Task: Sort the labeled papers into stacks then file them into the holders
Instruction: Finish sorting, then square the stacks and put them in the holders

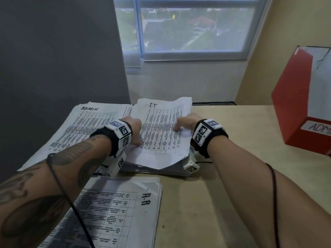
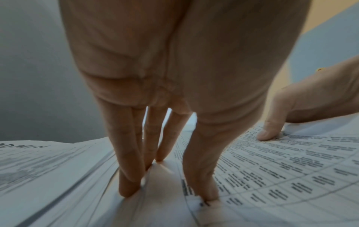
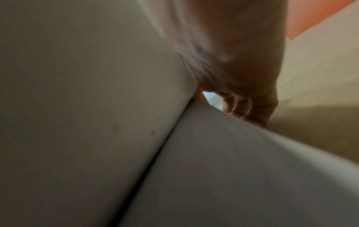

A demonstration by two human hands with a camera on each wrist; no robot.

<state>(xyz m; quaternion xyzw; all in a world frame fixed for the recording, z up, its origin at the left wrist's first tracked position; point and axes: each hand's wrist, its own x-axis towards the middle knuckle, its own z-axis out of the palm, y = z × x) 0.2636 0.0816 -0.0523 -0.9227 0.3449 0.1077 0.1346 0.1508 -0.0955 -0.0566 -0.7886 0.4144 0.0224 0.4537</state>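
Nearest the camera lies the HR stack [image 1: 114,210], on the table [image 1: 223,176] just in front of the IT stack [image 1: 161,133]. Left of the IT stack, touching it, sits the ADMIN stack [image 1: 80,129]. Well to its right stands a red holder [image 1: 293,108] labelled ADMIN. Left hand [image 1: 135,130] holds the IT stack's left edge, fingers [image 2: 128,169] straight down its side, thumb on top. Right hand [image 1: 184,122] grips the right edge, thumb on top, fingers [image 3: 242,107] curled under.
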